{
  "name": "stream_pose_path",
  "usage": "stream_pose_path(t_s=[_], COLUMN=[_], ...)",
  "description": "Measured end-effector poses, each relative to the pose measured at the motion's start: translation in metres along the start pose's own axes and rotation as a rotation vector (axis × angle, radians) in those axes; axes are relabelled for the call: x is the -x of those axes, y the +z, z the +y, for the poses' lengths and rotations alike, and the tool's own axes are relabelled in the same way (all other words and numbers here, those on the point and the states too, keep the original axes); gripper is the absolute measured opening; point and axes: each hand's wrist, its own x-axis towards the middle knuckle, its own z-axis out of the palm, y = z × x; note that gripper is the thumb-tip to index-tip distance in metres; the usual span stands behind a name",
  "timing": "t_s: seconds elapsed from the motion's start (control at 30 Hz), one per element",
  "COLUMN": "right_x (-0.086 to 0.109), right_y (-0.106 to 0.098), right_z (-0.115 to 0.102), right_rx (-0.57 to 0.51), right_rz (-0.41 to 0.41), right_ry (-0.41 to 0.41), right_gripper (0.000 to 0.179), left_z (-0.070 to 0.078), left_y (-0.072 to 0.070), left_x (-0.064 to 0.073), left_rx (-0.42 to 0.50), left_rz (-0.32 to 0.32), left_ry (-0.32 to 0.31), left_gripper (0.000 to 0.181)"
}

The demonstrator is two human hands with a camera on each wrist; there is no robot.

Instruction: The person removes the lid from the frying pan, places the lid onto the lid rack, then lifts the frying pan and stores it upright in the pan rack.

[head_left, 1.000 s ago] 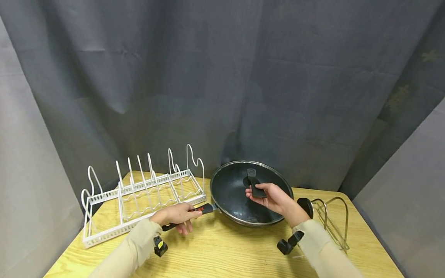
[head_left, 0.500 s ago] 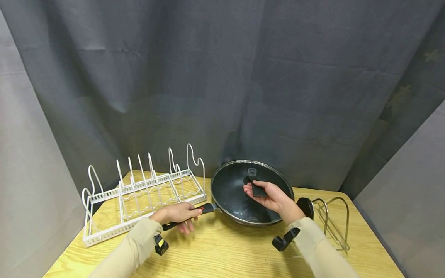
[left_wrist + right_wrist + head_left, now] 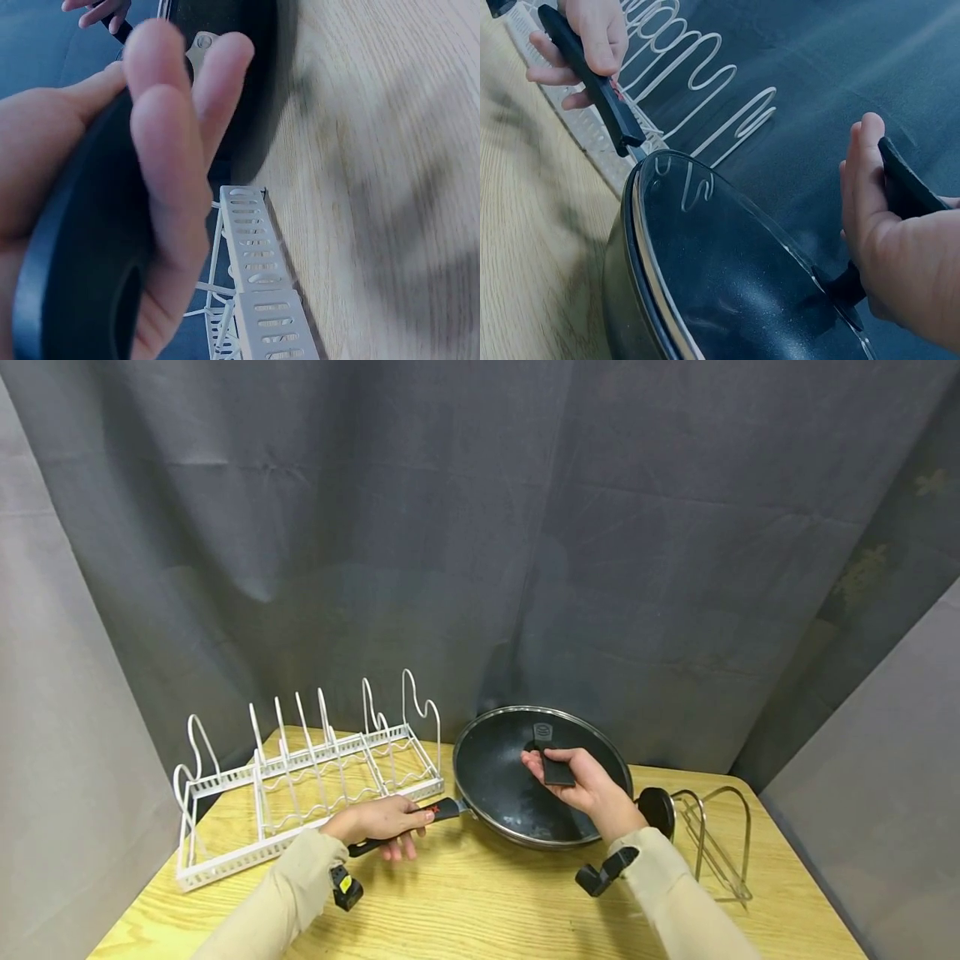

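Note:
A deep black wok (image 3: 622, 292) stands on the wooden table, covered by a glass lid (image 3: 498, 777) with a metal rim. My left hand (image 3: 378, 821) grips the wok's long black handle (image 3: 444, 810), thumb on top and fingers underneath. In the left wrist view those fingers (image 3: 169, 150) reach round the handle's far side. My right hand (image 3: 600, 793) holds the lid's upright black handle (image 3: 557, 770) between thumb and fingers. The right wrist view has the lid lying over the wok, its rim close along the wok's edge (image 3: 634, 247).
A white wire pan rack (image 3: 315, 785) with tall dividers stands on the left of the table (image 3: 465, 910), close to the wok handle. A smaller metal wire rack (image 3: 723, 843) and a black round piece (image 3: 657, 812) are on the right. A dark curtain (image 3: 480, 552) hangs behind.
My right hand and forearm have shifted slightly left, and the fingers reach further past the lid handle. The left hand, wok and lid stay in place.

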Motion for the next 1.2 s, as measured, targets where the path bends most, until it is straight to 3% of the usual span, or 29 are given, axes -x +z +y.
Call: stream_pose_path(t_s=[0.27, 0.57, 0.77, 1.2], right_x=[-0.002, -0.007, -0.011, -0.018], right_y=[0.002, 0.007, 0.006, 0.007], right_z=[-0.002, -0.001, 0.0, -0.001], right_rx=[0.021, 0.108, 0.15, 0.184], right_rz=[0.004, 0.039, 0.075, 0.104], right_ry=[0.001, 0.032, 0.049, 0.035], right_gripper=[0.029, 0.022, 0.033, 0.024], left_z=[-0.001, -0.002, -0.002, 0.002], left_y=[0.0, 0.002, 0.004, 0.002], left_x=[0.001, 0.002, 0.001, 0.003], left_rx=[0.03, 0.021, 0.002, -0.075], left_rz=[-0.005, 0.008, 0.017, 0.064], left_ry=[-0.021, -0.023, -0.017, 0.007], left_gripper=[0.044, 0.045, 0.044, 0.043])
